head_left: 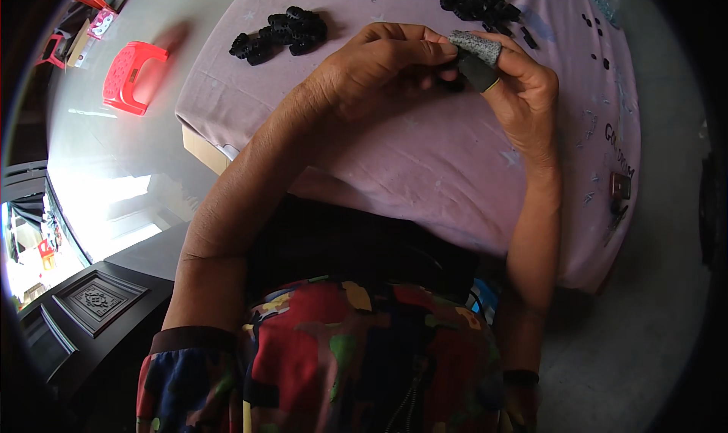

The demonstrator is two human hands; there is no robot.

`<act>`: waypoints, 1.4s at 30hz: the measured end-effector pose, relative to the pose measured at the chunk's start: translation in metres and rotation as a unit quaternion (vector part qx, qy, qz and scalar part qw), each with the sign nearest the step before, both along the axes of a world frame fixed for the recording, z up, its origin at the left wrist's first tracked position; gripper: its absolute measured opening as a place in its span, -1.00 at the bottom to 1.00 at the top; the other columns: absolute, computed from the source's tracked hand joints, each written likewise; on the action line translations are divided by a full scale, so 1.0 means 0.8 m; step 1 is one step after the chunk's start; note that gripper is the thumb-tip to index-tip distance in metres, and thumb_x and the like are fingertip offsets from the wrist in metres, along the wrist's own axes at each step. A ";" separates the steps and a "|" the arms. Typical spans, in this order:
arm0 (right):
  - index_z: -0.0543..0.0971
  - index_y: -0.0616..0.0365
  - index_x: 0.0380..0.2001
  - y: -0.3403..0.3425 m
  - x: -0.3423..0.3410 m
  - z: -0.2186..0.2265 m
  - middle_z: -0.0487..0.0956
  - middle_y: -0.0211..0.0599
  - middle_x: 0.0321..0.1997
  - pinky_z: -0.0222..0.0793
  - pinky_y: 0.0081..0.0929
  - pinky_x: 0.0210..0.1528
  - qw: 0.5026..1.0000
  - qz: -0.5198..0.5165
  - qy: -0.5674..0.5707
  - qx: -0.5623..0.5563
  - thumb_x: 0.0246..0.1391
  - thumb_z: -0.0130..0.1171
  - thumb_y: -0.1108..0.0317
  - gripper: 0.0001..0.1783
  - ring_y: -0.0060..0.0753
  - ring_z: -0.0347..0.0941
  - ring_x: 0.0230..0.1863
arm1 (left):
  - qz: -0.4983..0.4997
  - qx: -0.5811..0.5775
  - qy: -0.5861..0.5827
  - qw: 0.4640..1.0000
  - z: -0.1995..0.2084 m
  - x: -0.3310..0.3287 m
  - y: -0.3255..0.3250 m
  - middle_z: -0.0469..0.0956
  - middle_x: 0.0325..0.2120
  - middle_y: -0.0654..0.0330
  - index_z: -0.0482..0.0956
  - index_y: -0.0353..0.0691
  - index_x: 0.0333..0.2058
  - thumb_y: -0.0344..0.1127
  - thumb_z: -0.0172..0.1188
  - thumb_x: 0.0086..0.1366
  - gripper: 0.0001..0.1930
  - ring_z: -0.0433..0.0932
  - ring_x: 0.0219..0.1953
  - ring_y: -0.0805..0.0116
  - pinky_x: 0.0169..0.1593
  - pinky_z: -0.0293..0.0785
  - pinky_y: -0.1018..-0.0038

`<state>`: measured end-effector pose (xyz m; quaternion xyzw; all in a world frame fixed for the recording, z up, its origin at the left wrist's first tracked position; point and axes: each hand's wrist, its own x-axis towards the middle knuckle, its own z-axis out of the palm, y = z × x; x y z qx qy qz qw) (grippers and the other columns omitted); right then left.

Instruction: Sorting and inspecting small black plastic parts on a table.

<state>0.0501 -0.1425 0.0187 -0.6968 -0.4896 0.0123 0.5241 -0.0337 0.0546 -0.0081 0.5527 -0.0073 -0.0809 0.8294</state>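
Note:
Over the pink cloth of the table (379,160), my two hands meet at the fingertips. My left hand (371,61) is closed, thumb pressed against the fingers. Facing it, my right hand (523,92) is closed too, with a grey speckled sleeve (476,46) on a finger and a dark cover (478,73) on the thumb. Whatever lies between the fingertips is too hidden to name. A bit of black material (451,84) shows just below them. To the left of my hands sits a small heap of black ruffled loops (292,31).
A larger pile of black pieces (470,1) lies at the far side. Small black bits (595,35) are scattered at the far right, and a phone-like dark object (620,186) rests near the right edge. A red plastic stool (133,76) stands on the floor at left.

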 end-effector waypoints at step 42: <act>0.70 0.28 -0.20 -0.011 -0.008 0.019 0.68 -0.45 -0.36 0.43 -0.76 -0.27 0.984 -0.058 0.167 -0.022 0.08 0.23 0.61 -0.80 -0.77 0.52 -0.34 | 0.020 0.031 -0.083 0.996 -0.013 0.004 -0.003 0.65 -0.20 0.26 0.63 -0.26 0.00 -0.35 0.24 0.40 -0.75 0.60 -0.21 0.54 0.03 0.56 0.57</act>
